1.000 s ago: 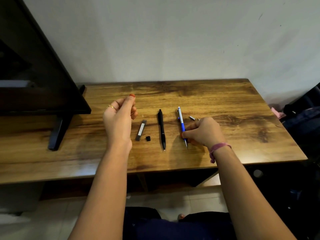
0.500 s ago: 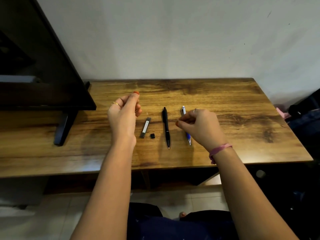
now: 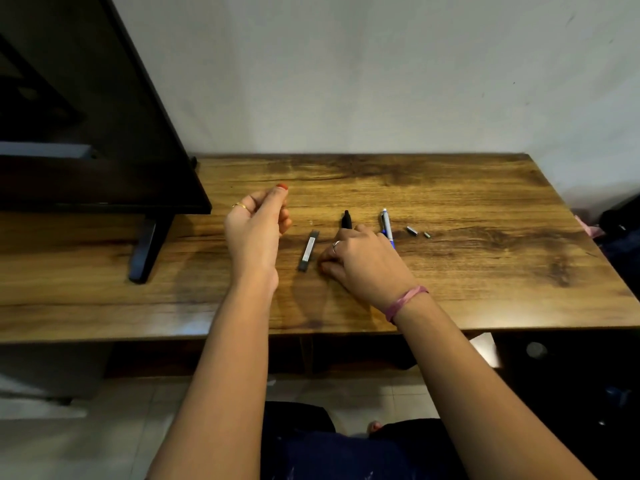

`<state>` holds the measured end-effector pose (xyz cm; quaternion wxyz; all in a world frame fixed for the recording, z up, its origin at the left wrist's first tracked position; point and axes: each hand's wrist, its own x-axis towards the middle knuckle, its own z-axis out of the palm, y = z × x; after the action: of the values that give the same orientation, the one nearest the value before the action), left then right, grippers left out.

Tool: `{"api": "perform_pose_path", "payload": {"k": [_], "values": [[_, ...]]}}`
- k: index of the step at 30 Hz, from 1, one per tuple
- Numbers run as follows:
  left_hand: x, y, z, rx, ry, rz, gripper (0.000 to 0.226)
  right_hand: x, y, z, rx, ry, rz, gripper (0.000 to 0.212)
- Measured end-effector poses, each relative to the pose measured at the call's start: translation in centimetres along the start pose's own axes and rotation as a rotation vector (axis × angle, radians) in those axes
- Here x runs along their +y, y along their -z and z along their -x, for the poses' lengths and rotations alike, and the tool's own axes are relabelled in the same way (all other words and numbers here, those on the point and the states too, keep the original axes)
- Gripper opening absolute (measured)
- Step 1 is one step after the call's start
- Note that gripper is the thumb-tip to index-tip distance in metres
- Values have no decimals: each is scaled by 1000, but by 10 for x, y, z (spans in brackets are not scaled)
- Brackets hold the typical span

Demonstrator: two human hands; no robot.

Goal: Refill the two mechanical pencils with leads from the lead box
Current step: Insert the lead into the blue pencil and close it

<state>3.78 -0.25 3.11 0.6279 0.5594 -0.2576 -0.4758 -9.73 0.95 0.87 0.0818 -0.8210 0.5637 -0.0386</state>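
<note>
A slim grey lead box (image 3: 308, 249) lies on the wooden desk (image 3: 485, 271). My left hand (image 3: 254, 233) hovers just left of it, thumb and forefinger pinched as on thin leads that barely show. My right hand (image 3: 363, 265) reaches across the black pencil (image 3: 346, 219), fingertips down on the desk beside the box's lower end. The box's small black cap lay there and is now hidden under the fingers. Only the black pencil's top shows. The blue-and-white pencil (image 3: 386, 223) lies just right of that hand, its lower half covered.
Two small metal pencil parts (image 3: 412, 231) (image 3: 426, 234) lie right of the blue pencil. A dark monitor (image 3: 104, 133) on a black foot (image 3: 147, 247) takes up the desk's left end. A white wall runs along the back edge. Dark bags sit off the right side.
My right hand left the blue pencil and moved left over the black pencil to the cap beside the lead box. The left hand stayed raised in its pinch.
</note>
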Motion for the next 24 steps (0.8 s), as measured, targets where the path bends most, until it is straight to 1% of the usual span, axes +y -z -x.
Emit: {"api": "perform_pose_path", "payload": {"k": [4, 7, 9, 12, 14, 17, 18, 21, 24], "values": [[-3, 0, -2, -8, 9, -17, 13, 0, -1, -1, -15, 14, -39, 33], [-9, 1, -5, -21, -16, -130, 9, 3, 1, 0, -13, 30, -122, 27], [-13, 3, -7, -30, -85, -306, 7, 8, 6, 1, 77, 21, -217, 20], [-19, 2, -7, -50, -238, -654, 15, 16, 17, 2, 236, -38, -342, 15], [-24, 2, -6, -69, -285, -868, 21, 22, 21, 3, 294, -98, -411, 13], [-32, 1, -8, -112, -263, -1048, 38, 29, 20, 1, 355, -185, -472, 12], [-35, 1, -9, -127, -241, -1088, 40, 31, 19, 0, 370, -208, -485, 12], [-38, 1, -11, -133, -219, -1169, 31, 31, 19, 0, 390, -253, -511, 13], [-38, 0, -11, -146, -202, -1183, 20, 31, 20, 0, 393, -274, -527, 14]]}}
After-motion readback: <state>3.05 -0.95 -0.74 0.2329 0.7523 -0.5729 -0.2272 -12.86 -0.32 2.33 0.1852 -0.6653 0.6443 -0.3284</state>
